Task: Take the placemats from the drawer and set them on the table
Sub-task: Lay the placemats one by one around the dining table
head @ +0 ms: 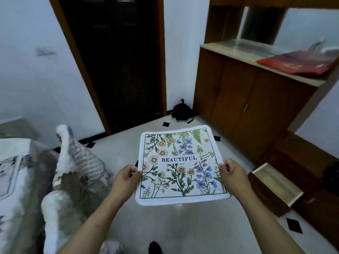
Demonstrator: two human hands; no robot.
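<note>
A square white placemat (178,165) printed with flowers and the word BEAUTIFUL is held flat in the air above the floor. My left hand (127,177) pinches its left edge and my right hand (232,174) pinches its right edge. To the right, a wooden drawer (275,187) stands pulled out of a low cabinet; what lies inside it is hidden. At the far left, part of a table (12,162) with a patterned cover shows.
A chair (73,167) wrapped in plastic stands at the left beside the table. A wooden cabinet (238,107) with a red bag (297,63) on its counter fills the right. A dark doorway (117,61) and a black backpack (181,110) lie ahead.
</note>
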